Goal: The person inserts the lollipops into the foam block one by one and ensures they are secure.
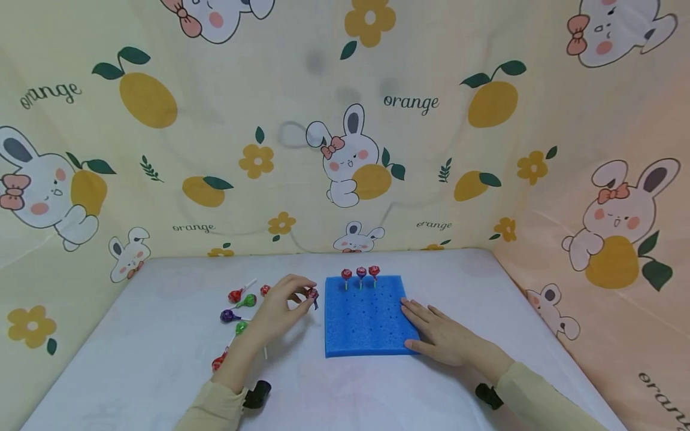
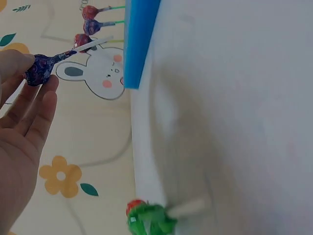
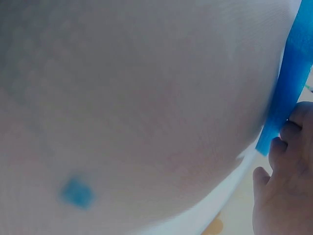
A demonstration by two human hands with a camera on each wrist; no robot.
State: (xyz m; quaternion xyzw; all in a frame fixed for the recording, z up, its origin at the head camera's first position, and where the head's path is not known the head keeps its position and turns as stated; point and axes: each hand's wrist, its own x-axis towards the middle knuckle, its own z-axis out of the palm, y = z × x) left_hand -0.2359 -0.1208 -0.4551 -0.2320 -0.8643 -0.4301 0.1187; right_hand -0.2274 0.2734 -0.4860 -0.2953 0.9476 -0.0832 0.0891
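Observation:
A blue foam block (image 1: 365, 314) with rows of holes lies flat on the white table (image 1: 162, 347). Three lollipops (image 1: 360, 273) stand in its back row. My left hand (image 1: 280, 308) pinches a purple-wrapped lollipop (image 1: 312, 294) by its head, just left of the block; in the left wrist view that lollipop (image 2: 39, 68) has its white stick pointing toward the block (image 2: 139, 41). My right hand (image 1: 439, 332) rests flat on the table with fingers straight, touching the block's right front edge (image 3: 288, 88).
Several loose lollipops, red (image 1: 235, 295), green (image 1: 248, 300) and purple (image 1: 229, 315), lie on the table left of my left hand. A green one (image 2: 149, 220) shows near the left wrist. Patterned cloth walls enclose the table on three sides.

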